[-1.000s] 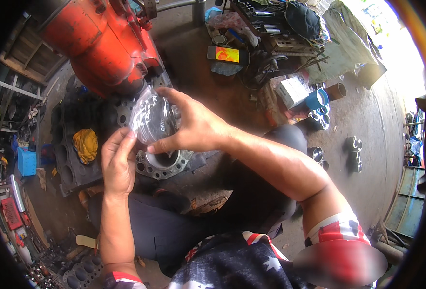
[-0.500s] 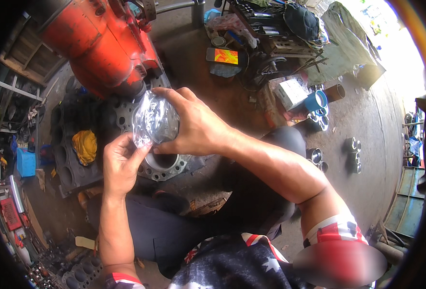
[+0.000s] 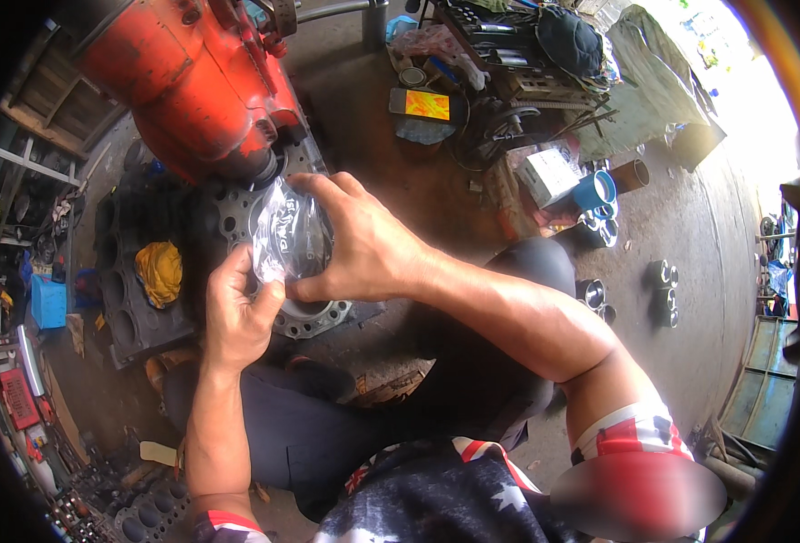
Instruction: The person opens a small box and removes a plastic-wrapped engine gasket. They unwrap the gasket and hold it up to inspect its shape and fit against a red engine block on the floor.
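Between both hands is a round part in shiny clear plastic wrap (image 3: 289, 237); its exact kind is hard to make out through the glare. My right hand (image 3: 368, 240) curls around its right side, thumb below and fingers above. At its lower left edge, my left hand (image 3: 241, 317) pinches the plastic between thumb and fingers. Directly beneath lies a grey metal engine block (image 3: 332, 317) with a large round bore, partly covered by the wrapped part and my hands.
A big red machine (image 3: 201, 90) leans over the block from the upper left. A yellow cloth (image 3: 159, 274) rests on another dark engine block (image 3: 128, 321). To the right are a white box (image 3: 549, 176), a blue cylinder (image 3: 593, 191) and several metal sleeves (image 3: 665, 294) on the floor.
My left hand has moved slightly up and to the right, closer to my right hand. The wrapped part has turned a little and its plastic creases differently. Both hands keep hold of it.
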